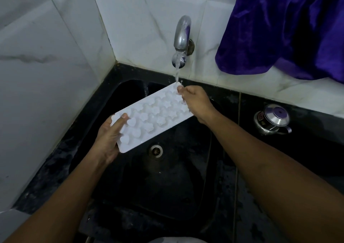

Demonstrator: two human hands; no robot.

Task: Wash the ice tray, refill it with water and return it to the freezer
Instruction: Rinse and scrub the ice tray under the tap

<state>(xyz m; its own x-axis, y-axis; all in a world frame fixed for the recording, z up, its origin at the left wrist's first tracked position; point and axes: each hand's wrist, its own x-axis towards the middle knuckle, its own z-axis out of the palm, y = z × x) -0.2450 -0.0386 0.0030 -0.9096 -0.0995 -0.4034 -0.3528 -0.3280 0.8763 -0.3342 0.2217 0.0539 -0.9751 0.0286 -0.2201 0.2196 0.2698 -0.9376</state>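
While the water stream [176, 71] from the chrome tap [182, 34] is striking the far corner of the ice tray [152, 116], just beside your right hand [195, 101], you are carrying out the wash step; refilling and the freezer return are not yet done. Your left hand [109, 138] is gripping the near short end, thumb on top. Your right hand is pinching the far corner. The ice tray is spanning between both hands, tilted, above the black sink [167, 187]. It is a white, matte mould with heart and star pockets. Next, you are likely needing to pass every pocket under the stream, gripping firmly: wet plastic is probably slippery.
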